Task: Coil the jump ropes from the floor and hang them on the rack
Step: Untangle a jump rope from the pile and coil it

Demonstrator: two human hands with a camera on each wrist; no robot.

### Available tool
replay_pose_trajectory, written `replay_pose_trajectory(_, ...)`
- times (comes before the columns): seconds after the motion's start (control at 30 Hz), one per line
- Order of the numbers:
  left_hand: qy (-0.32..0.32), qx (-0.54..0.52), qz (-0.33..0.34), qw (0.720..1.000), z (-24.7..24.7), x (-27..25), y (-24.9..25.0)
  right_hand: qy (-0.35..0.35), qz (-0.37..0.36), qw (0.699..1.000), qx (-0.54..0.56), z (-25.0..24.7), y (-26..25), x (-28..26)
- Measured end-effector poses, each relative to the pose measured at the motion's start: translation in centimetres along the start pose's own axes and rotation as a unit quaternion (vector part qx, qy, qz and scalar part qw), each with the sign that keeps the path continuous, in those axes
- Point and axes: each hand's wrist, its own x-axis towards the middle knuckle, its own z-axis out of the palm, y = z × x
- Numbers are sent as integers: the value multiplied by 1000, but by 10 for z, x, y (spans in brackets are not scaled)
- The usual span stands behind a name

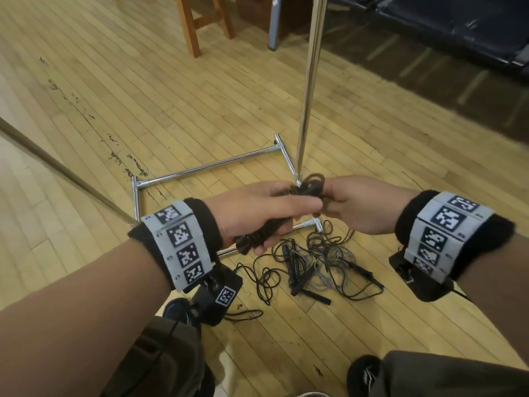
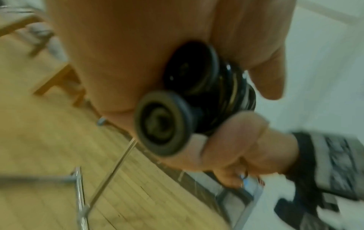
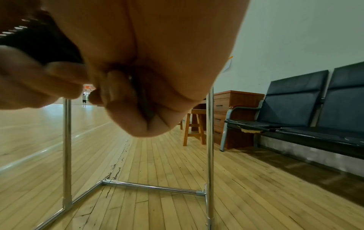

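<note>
A black jump rope, coiled round its two handles [image 1: 257,233], is held in front of me above the floor. My left hand [image 1: 257,209] grips the wound handles; their round black ends [image 2: 163,124] stick out of the fist in the left wrist view. My right hand [image 1: 352,202] pinches the small loops of cord [image 1: 313,181] at the bundle's top end; its fingers are curled tight in the right wrist view. More jump ropes [image 1: 315,267] lie tangled on the floor below, by the chrome rack's base [image 1: 206,166].
The rack's upright poles [image 1: 310,81] [image 3: 67,147] rise just ahead; its top bar is out of view. A wooden stool [image 1: 200,21], a wooden cabinet [image 3: 230,118] and dark bench seats [image 3: 305,109] stand behind. My shoes [image 1: 363,373] are at the bottom edge.
</note>
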Motion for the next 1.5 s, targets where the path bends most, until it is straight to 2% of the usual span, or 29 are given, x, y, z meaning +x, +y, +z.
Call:
replay_pose_trajectory(0.07,3,146,-18,989,10,3,-1,-27,-4,999,-38,-2,-2,1)
replay_pose_trajectory(0.1,-5,223,-22,975,16,4,-3,-35,-4,998,-50,-4,-4,3)
replay_pose_trajectory(0.2,6,436,-47,899,31,11,-13,-59,-1,995,-78,-5,-11,7)
replay_pose_trajectory(0.27,33,496,-79,864,35,16,-18,-66,5,988,-136,-4,-20,10)
replay_pose_trajectory(0.37,58,515,-130,845,35,22,-22,-67,-3,965,-255,-3,-37,14)
replay_pose_trajectory(0.47,92,463,-161,867,29,24,-22,-34,-17,953,-301,-4,-49,11)
replay_pose_trajectory(0.57,145,325,-154,922,17,22,-21,1,-21,952,-304,-4,-56,2)
replay_pose_trajectory(0.63,196,200,-113,953,11,19,-20,34,-20,955,-294,-7,-60,-3)
replay_pose_trajectory(0.7,245,112,-46,962,8,17,-16,82,-21,957,-276,-11,-62,-6)
replay_pose_trajectory(0.77,258,34,13,965,8,15,-9,139,-32,950,-279,-15,-60,-8)
replay_pose_trajectory(0.8,252,-8,32,967,9,14,-5,176,-37,949,-259,-16,-58,-10)
replay_pose_trajectory(0.87,234,-77,54,968,10,10,2,247,-37,956,-151,-17,-54,-14)
replay_pose_trajectory(0.93,226,-118,76,964,13,5,8,310,-40,948,56,-13,-48,-19)
replay_pose_trajectory(1.03,211,-167,125,955,16,-3,17,319,-51,870,372,-7,-46,-30)
replay_pose_trajectory(1.1,189,-170,146,956,21,-8,20,300,-64,816,490,-6,-49,-38)
replay_pose_trajectory(1.2,160,-166,167,959,32,-11,21,273,-77,754,592,-8,-49,-47)
replay_pose_trajectory(1.27,162,-172,163,958,38,-10,21,259,-73,723,636,-9,-49,-50)
replay_pose_trajectory(1.33,181,-184,154,954,39,-7,21,246,-65,703,664,-9,-48,-49)
replay_pose_trajectory(1.5,222,-208,152,940,30,5,19,208,-50,679,702,-6,-46,-38)
